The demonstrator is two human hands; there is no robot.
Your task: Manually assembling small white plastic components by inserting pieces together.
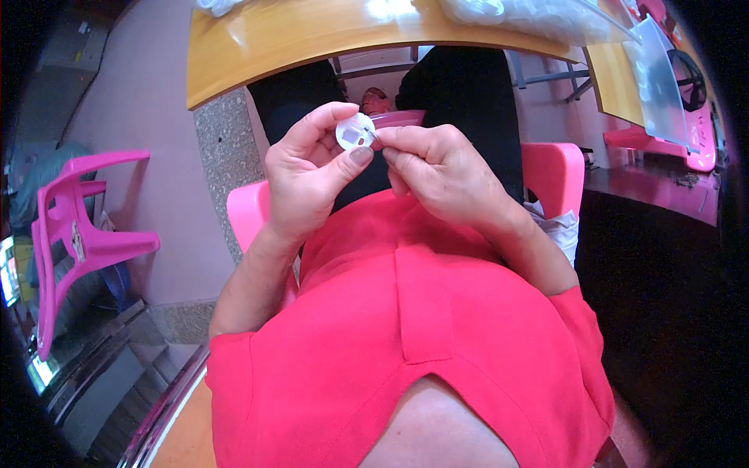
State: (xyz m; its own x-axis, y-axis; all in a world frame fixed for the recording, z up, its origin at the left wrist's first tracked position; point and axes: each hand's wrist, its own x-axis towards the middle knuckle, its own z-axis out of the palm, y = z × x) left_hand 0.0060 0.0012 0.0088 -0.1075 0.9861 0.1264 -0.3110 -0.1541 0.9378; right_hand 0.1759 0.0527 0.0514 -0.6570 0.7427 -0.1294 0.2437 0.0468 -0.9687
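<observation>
at the far left, a pink chair (92, 222) was by the pale wall (179, 187). my left hand (306, 168) had its thumb and fingers closed to the width of a small white disc (350, 129), gripping it by the rim, upheld over my lap near the wooden table (304, 43). at the disc's right edge, my right hand (437, 160) had thumb and forefinger pinched tight on a thin thing (371, 133), too small to make out. farther right, a clear plastic panel (663, 90) stood beside the table.
</observation>
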